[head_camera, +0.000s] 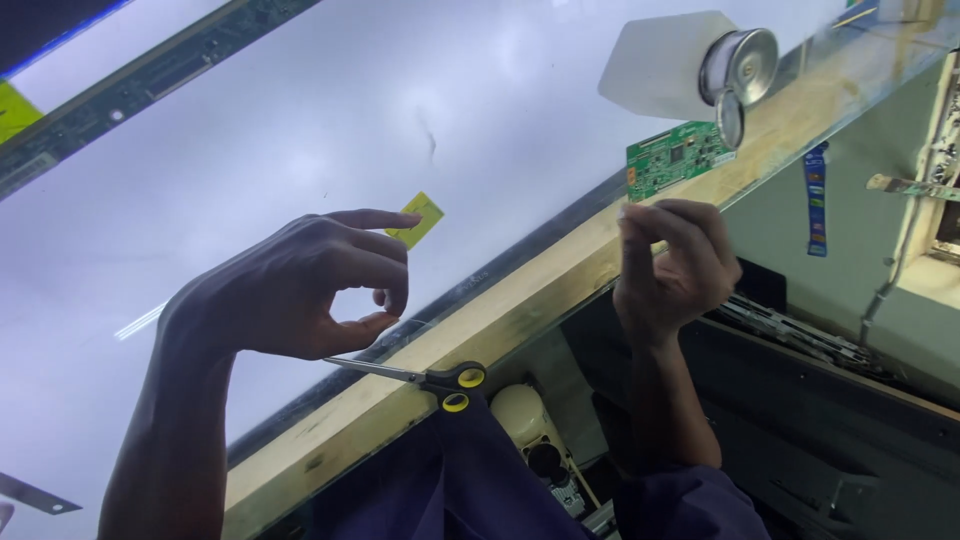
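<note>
- Above the wooden edge (520, 300) of the table, both hands hang in the air: the left hand (300, 290) over the big white lit panel (250, 150), the right hand (675, 265) just past the edge on the floor side.
- Left hand is narrow, thumb and forefinger curled into a ring with a small gap; I cannot tell whether anything thin sits between them.
- Right hand is pinched shut, fingertips together; what it holds, if anything, is too fine to see.
- Scissors (430, 376) lie across the wooden edge under the left hand, blades on the panel, yellow-and-black handles at the outer side. A knock from the left wrist could push them off the edge or drag the tips over the panel and scratch it.
- Green circuit board (678, 157) rests further up the edge, beyond the right hand, part of it overhanging; a sleeve or a tug could tip it off.
- Small yellow tag (418, 220) lies on the panel, inward from the edge behind the left fingers; it could easily be brushed away.
- Shiny spool (745, 65) stands near the board, up the edge, and could roll if bumped.
</note>
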